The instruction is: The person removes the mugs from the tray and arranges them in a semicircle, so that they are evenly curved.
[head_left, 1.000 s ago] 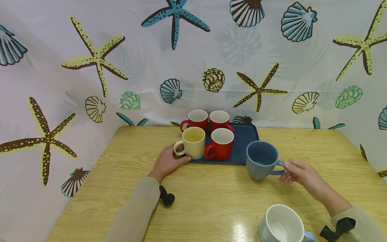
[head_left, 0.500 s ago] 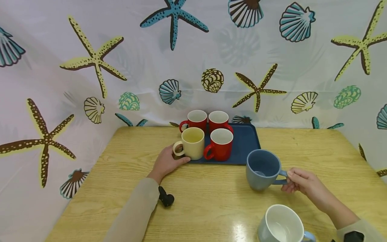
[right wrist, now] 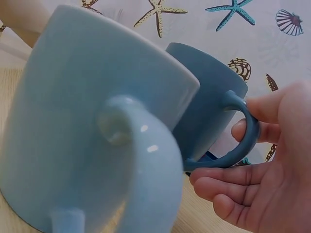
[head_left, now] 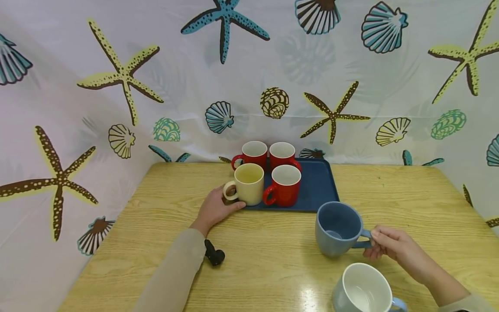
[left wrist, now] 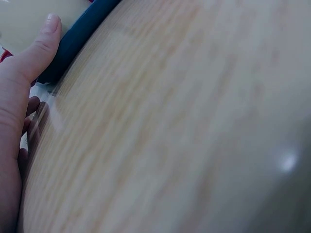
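Observation:
My right hand (head_left: 397, 249) pinches the handle of a blue mug (head_left: 330, 245), upright in front of the tray's right corner. In the right wrist view, thumb and forefinger hold the top of that handle, and the other fingers curl below it. Whether the mug's base touches the table, I cannot tell. My left hand (head_left: 216, 210) grips the front left corner of a dark blue tray (head_left: 317, 182), its thumb along the rim beside a pale yellow mug (head_left: 253, 193); the mug partly hides its fingers. Three red mugs, one of them in front (head_left: 288, 193), share the tray.
A pale blue mug with a white inside (head_left: 364, 288) stands at the near right, just in front of the blue mug; it fills much of the right wrist view. The wooden table (head_left: 253, 251) ends at a seashell-patterned cloth (head_left: 249, 65) behind and at the sides.
My right hand has drawn the blue mug back toward me, away from the tray and closer to the pale blue mug. The left hand has stayed at the tray corner.

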`<state>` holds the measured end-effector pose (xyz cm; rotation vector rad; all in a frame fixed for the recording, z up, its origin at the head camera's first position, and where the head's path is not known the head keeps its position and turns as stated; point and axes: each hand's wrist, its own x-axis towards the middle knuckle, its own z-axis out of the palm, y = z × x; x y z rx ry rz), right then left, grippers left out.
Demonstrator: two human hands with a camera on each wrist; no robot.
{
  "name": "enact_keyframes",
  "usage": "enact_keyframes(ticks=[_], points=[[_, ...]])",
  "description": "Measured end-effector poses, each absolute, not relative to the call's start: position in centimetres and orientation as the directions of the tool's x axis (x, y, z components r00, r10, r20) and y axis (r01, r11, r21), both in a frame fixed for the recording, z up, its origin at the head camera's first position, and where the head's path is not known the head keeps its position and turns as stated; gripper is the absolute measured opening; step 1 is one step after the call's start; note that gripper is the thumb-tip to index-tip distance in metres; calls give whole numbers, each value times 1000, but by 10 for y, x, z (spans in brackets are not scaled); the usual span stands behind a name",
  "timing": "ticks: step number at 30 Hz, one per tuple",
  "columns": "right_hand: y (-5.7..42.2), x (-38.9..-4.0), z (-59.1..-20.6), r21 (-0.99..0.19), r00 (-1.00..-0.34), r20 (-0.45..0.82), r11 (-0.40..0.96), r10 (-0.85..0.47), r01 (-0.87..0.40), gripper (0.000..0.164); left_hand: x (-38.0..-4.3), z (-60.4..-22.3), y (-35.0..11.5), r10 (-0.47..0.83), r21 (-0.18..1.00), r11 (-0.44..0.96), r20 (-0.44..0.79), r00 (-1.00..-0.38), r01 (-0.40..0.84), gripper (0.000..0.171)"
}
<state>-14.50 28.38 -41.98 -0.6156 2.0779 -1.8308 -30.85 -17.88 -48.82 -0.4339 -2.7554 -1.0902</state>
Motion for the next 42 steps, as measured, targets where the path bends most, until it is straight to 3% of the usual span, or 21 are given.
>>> enact_keyframes(ticks=[14, 42], points=[[281, -137, -425, -992, -803, 83, 31, -590, -125, 29, -309, -489, -179, 212, 642, 698, 238, -948, 317, 73], [276, -125, -439, -998, -806, 54, -14, -590, -56, 30, -307, -487, -179, 208, 649, 689, 248, -946, 322, 73]])
